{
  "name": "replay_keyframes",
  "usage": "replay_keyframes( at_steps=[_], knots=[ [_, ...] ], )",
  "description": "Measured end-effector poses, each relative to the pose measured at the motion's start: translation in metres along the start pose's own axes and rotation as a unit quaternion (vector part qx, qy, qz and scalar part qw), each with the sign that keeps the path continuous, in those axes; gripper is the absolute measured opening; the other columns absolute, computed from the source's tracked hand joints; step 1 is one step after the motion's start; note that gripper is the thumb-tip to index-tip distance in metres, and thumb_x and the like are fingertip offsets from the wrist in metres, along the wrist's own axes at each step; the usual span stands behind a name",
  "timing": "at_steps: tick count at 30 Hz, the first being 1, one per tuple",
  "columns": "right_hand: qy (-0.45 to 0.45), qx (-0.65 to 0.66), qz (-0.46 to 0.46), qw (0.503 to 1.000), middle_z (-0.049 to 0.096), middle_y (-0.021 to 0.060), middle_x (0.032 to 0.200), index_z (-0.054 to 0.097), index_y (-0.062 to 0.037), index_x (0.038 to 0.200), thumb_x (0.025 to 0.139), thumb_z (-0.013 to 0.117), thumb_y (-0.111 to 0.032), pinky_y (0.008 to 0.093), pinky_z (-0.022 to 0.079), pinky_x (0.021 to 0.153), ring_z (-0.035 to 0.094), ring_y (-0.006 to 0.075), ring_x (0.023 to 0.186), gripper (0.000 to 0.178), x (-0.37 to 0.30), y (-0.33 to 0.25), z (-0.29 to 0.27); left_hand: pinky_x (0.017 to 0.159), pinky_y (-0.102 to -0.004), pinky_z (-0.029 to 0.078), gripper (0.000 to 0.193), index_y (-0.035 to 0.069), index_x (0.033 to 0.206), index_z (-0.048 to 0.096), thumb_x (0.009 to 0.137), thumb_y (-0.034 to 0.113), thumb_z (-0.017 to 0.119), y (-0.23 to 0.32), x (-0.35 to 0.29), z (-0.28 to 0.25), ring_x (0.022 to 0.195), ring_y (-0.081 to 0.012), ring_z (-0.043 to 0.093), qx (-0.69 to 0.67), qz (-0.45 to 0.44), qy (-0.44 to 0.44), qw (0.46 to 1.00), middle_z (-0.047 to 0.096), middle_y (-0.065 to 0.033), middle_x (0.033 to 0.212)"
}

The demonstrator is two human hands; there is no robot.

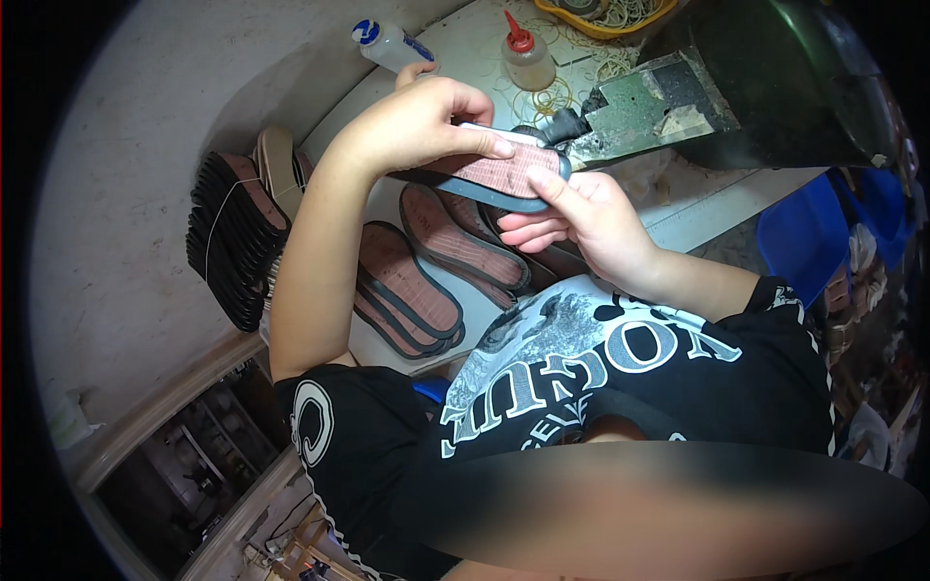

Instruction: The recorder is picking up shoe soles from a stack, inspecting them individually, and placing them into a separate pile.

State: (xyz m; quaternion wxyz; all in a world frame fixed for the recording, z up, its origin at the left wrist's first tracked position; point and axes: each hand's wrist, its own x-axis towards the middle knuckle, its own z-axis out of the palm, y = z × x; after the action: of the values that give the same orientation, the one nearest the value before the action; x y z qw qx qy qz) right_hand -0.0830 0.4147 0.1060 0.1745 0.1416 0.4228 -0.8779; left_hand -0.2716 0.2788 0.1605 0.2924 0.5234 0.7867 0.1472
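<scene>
A shoe sole (499, 172) with a pinkish-brown, grid-patterned face and a black rim is held up above the table in both hands. My left hand (426, 121) grips its far side, with the thumb flat on the patterned face and the other fingers partly hidden. At the sole's right end, my right hand (601, 218) pinches the rim, its thumb on top and its fingers curled underneath. That end lies right beside the black working head (565, 128) of a worn green machine (654, 108). Whether sole and head touch, I cannot tell.
Several loose soles (412, 281) lie on the white table (702, 208) below my hands. Beside the wall stands a tied stack of soles (232, 237). Farther back are a white bottle (392, 45), a red-nozzled bottle (528, 63) and a yellow basket (635, 27) of rubber bands.
</scene>
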Motion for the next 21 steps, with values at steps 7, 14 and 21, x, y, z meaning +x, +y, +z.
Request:
replay_keyframes(
  at_steps=[7,14,21],
  knots=[
    [0.004,0.005,-0.012,1.0,0.067,0.0224,0.091,0.059,0.0102,0.106,0.095,0.052,-0.041,0.0278,0.057,0.069,0.07,0.0234,0.077,0.053,-0.001,-0.006,-0.005,0.088,-0.0359,0.04,0.034,0.006,0.086,0.062,0.088,0.04,0.063,0.028,-0.016,0.005,0.065,-0.0161,0.053,0.02,-0.085,0.012,0.996,0.056,-0.0058,0.067],
    [0.004,0.019,0.004,1.0,0.067,0.0194,0.092,0.061,0.0079,0.102,0.094,0.054,-0.041,0.0273,0.058,0.067,0.07,0.0226,0.078,0.05,-0.003,-0.011,-0.004,0.059,-0.0277,0.042,0.032,0.001,0.092,0.06,0.092,0.034,0.059,0.037,-0.025,0.011,0.062,-0.0098,0.046,-0.038,-0.15,-0.03,0.988,0.053,-0.0033,0.067],
    [-0.002,0.006,-0.014,1.0,0.068,0.0159,0.089,0.063,0.0054,0.099,0.094,0.056,-0.037,0.0254,0.058,0.064,0.07,0.0199,0.074,0.044,-0.003,-0.013,-0.007,0.058,-0.0253,0.041,0.035,-0.001,0.087,0.058,0.094,0.033,0.056,0.047,-0.035,0.03,0.064,-0.0069,0.044,-0.135,-0.201,-0.013,0.97,0.051,0.0013,0.067]
  ],
)
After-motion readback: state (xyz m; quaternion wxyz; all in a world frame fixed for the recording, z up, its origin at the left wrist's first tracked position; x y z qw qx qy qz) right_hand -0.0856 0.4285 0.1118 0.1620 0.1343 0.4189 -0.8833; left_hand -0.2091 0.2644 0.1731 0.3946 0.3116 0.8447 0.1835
